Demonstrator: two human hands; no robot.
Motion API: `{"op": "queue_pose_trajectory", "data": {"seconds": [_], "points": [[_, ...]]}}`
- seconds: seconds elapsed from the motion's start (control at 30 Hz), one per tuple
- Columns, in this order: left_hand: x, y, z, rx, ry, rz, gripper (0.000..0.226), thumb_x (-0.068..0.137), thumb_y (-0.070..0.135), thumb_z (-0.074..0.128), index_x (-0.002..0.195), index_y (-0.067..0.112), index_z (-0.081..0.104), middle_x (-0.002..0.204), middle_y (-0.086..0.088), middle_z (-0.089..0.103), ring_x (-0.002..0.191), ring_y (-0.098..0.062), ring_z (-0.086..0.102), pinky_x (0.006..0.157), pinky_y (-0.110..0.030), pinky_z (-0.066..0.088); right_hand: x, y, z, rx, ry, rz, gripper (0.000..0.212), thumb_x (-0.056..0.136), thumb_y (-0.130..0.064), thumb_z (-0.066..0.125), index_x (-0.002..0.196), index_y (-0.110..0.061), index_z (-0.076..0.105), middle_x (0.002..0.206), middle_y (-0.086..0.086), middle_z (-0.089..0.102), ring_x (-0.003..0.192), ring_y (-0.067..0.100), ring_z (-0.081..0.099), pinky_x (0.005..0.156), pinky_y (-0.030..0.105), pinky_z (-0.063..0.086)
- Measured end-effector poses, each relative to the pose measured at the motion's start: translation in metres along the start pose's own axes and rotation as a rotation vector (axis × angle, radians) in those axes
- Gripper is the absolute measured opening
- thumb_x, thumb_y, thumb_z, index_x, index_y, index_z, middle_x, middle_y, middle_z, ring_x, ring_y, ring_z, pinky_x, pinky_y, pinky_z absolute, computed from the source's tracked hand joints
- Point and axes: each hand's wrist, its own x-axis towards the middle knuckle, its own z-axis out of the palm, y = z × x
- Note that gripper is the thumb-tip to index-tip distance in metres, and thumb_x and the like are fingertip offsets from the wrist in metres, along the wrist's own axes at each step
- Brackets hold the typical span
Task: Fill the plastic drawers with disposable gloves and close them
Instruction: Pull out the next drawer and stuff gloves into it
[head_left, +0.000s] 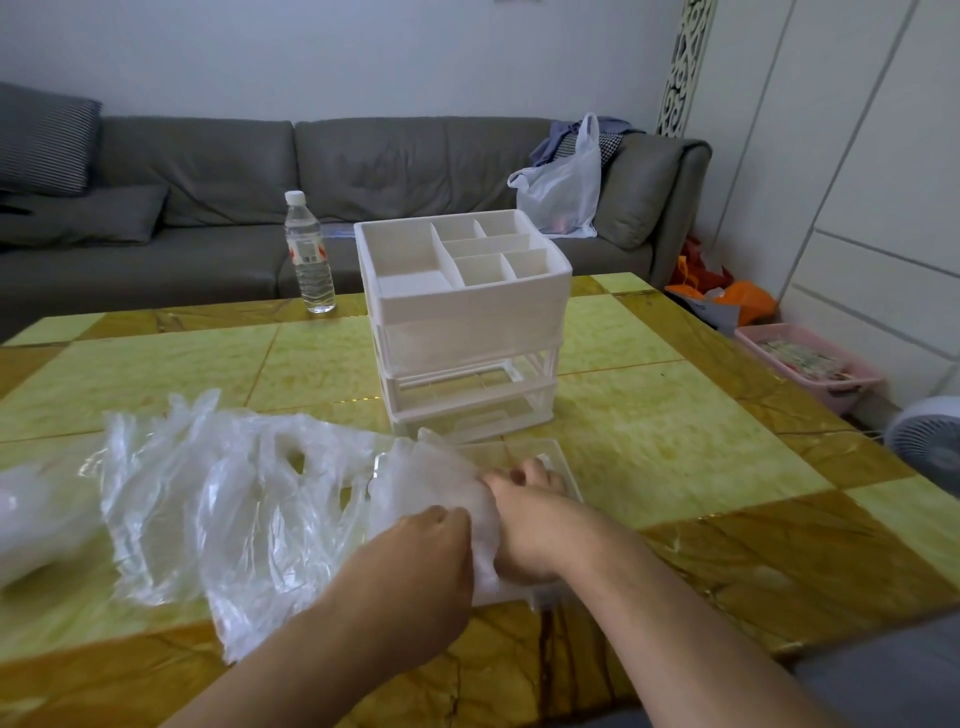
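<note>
Both hands press a wad of disposable gloves (441, 483) into the clear drawer (558, 457) pulled out on the worktop (675, 467): left hand (421, 551) pinching the film, right hand (524, 519) clenched on it. Springy film may balloon up and jam the drawer against the organizer (467, 322)

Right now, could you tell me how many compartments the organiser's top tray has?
7 show in the top tray: two large on the left, five smaller on the right, in rows of two, one, two.
</note>
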Motion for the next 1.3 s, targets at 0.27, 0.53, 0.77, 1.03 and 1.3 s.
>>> {"op": "queue_pose_trajectory", "data": {"seconds": [0.27,0.53,0.77,1.03,1.3], "points": [[0.023,0.011,-0.011,0.087,-0.016,-0.157,0.040,0.095,0.022,0.059,0.132,0.013,0.046,0.112,-0.001,0.053,0.100,-0.018,0.054,0.076,-0.025,0.044,0.005,-0.004,0.000,-0.051,-0.045,0.038,0.096,0.089,-0.012,0.072,0.164,-0.034,0.015,0.166,0.006,0.003,0.156,0.031,0.008,0.127,0.049,0.028],[0.043,0.012,-0.002,0.226,-0.026,-0.282,0.050,0.101,0.033,0.046,0.139,0.001,0.038,0.132,-0.016,0.036,0.122,-0.034,0.040,0.106,-0.035,0.040,0.002,-0.001,0.001,-0.053,-0.007,-0.001,0.087,0.088,-0.008,0.070,0.159,-0.032,0.026,0.161,0.005,0.009,0.154,0.031,0.011,0.121,0.048,0.036],[0.062,0.003,0.033,-0.013,-0.068,-0.466,0.083,0.083,0.051,0.022,0.153,0.007,0.026,0.138,-0.023,0.031,0.126,-0.043,0.031,0.110,-0.047,0.030,0.003,0.001,0.000,-0.045,0.014,-0.009,0.094,0.092,-0.028,0.075,0.166,-0.031,0.018,0.167,0.003,0.007,0.154,0.031,0.013,0.125,0.047,0.032],[0.066,0.000,0.040,-0.241,-0.013,-0.500,0.070,0.091,0.039,0.042,0.148,0.006,0.016,0.148,-0.016,0.020,0.140,-0.036,0.021,0.119,-0.044,0.026,-0.014,-0.004,-0.010,-0.054,0.069,-0.028,0.085,0.091,-0.014,0.073,0.163,-0.019,0.027,0.164,0.004,0.023,0.154,0.028,0.025,0.122,0.043,0.037],[0.065,-0.001,0.041,-0.181,-0.013,-0.486,0.064,0.094,0.038,0.039,0.147,0.005,0.023,0.141,-0.014,0.027,0.134,-0.036,0.027,0.115,-0.043,0.028,-0.025,-0.011,-0.016,-0.217,0.309,-0.161,0.052,0.085,-0.005,0.070,0.134,-0.017,0.060,0.143,0.002,0.052,0.134,0.026,0.043,0.113,0.037,0.043]]}}
